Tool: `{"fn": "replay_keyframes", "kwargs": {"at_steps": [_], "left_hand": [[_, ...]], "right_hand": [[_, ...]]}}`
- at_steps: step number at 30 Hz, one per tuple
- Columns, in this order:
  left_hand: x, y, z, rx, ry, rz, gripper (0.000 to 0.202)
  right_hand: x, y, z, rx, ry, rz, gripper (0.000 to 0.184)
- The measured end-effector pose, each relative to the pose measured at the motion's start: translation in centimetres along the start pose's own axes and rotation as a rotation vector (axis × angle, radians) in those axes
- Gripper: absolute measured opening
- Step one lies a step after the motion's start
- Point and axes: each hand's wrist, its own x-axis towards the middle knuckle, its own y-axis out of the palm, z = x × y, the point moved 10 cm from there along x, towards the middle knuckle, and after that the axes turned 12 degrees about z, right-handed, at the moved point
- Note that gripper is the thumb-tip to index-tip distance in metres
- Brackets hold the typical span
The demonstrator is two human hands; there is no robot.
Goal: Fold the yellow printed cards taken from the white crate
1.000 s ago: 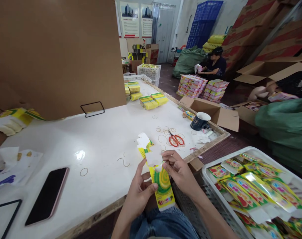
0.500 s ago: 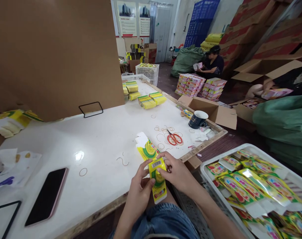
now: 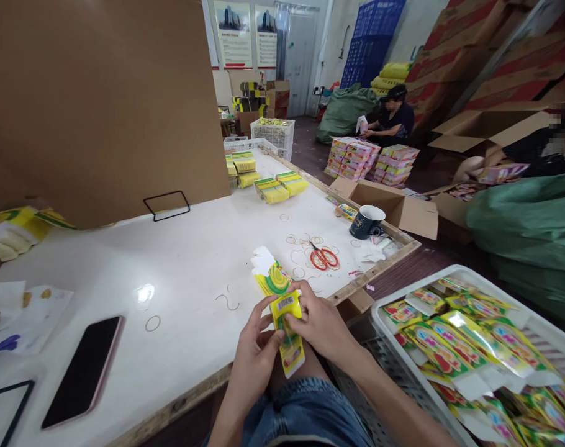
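A small yellow and green printed carton (image 3: 289, 354), flat-looking with a barcode near its top, is held over my lap at the table's front edge. My left hand (image 3: 259, 344) grips its left side, thumb on the front face. On the right side my right hand (image 3: 320, 320) grips it too, thumb across the front and fingers behind. Just beyond my hands, a second yellow and green carton (image 3: 274, 276) with white flaps lies on the white table (image 3: 180, 273). What the fingers do behind the held carton is hidden.
Red-handled scissors (image 3: 323, 257) lie among rubber bands, near a dark mug (image 3: 367, 222). A phone (image 3: 83, 372) rests at left. Yellow bundles (image 3: 282, 186) sit farther back. At right stands a white crate (image 3: 380, 310) of flat cartons. Two people work beyond the table.
The whole view has shifted slightly left. My hands still hold the carton, which is tilted a little more. A person in the background has turned the box they hold.
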Motion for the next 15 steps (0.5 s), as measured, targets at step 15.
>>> {"fn": "replay_keyframes", "kwargs": {"at_steps": [15], "left_hand": [[2.1, 2.5, -1.1, 0.147, 0.14, 0.062, 0.043]], "right_hand": [[-6.8, -8.7, -5.6, 0.136, -0.034, -0.23, 0.033]]}}
